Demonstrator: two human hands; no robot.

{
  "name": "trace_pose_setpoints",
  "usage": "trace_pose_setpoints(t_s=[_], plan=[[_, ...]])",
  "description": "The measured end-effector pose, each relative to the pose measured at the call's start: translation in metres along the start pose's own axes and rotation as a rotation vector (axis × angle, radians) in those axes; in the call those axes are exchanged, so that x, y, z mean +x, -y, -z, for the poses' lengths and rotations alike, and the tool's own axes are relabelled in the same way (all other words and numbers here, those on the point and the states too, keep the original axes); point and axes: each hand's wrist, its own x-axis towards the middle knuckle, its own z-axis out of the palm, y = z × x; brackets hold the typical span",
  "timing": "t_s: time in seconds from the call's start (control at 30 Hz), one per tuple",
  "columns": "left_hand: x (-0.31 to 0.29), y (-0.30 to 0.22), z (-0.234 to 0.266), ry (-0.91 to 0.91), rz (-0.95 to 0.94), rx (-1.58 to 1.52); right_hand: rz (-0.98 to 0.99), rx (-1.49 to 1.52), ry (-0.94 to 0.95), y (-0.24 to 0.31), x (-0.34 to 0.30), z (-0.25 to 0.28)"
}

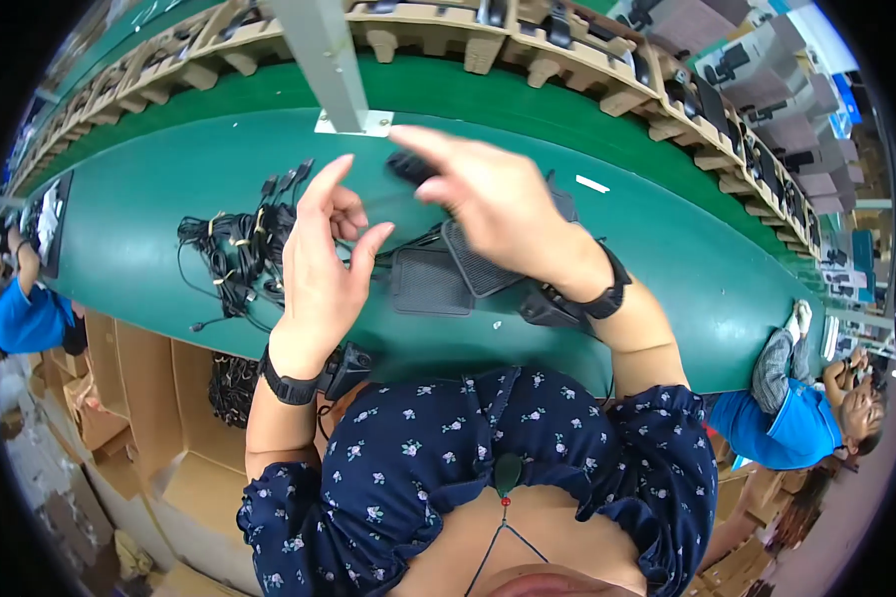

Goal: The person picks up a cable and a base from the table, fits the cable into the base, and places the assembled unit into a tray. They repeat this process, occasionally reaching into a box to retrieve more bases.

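Note:
My left hand (324, 269) is raised over the bench with its fingers curved and thumb apart; I see nothing held in it. Slightly blurred, my right hand (503, 209) has its thumb and forefinger spread. A small black object (408, 167) shows between those two fingertips, but no clear grip on it is visible. Below the right hand lie flat black mesh-faced pads (431, 284), one partly overlapping another. Left of my left hand is a pile of black cables (234, 249) in tied bundles, with dark connectors (287, 181) at its upper end.
A metal post (334, 70) is bolted to the green bench (119, 234). Behind it runs a row of cardboard trays (428, 40) with black devices. A white strip (592, 184) lies at right. Below left stands an open carton (199, 488). People in blue sit at both sides.

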Motion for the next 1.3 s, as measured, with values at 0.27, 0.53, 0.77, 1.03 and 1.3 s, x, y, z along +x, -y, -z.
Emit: trace_pose_setpoints(t_s=[0.27,0.53,0.77,1.03,1.3], plan=[[-0.022,0.043,-0.028,0.454,0.474,-1.312,-0.592,0.654,-0.016,0.015,-0.018,-0.029],[-0.020,0.024,-0.028,0.711,0.716,-0.900,0.123,-0.163,0.428,0.022,-0.038,-0.019],[-0.021,0.023,-0.009,0.481,0.264,-0.501,-0.141,-0.350,0.468,0.017,-0.061,0.019],[-0.027,0.041,0.059,0.352,-0.037,0.541,-0.708,-0.701,-0.399,-0.104,-0.091,0.163],[-0.025,0.052,0.053,0.345,-0.051,0.702,-0.932,-1.038,-0.265,-0.205,-0.094,0.241]])
